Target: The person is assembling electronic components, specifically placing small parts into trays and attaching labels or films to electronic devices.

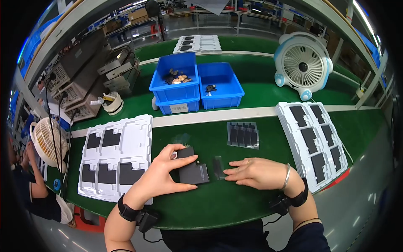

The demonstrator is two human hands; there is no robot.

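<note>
My left hand [161,170] grips a flat black L-shaped piece [191,170], which looks like a battery, between the thumb at its near edge and the fingers at its far side. The piece lies at the table's middle, with small pale print near its right edge. To its right is a small dark see-through strip [218,168]. My right hand [260,173] rests palm down beside that strip, fingers stretched out and their tips at its right edge. A clear sheet with several black strips [243,135] lies beyond the right hand. Some clear film [181,137] shows behind the left hand.
White trays [115,156] with black pieces lie left; more stacked trays [283,126] stand right. Blue bins [174,95] with small parts are at the back, near a white-and-blue fan [303,67]. A person [37,185] sits at far left beside another fan [48,143].
</note>
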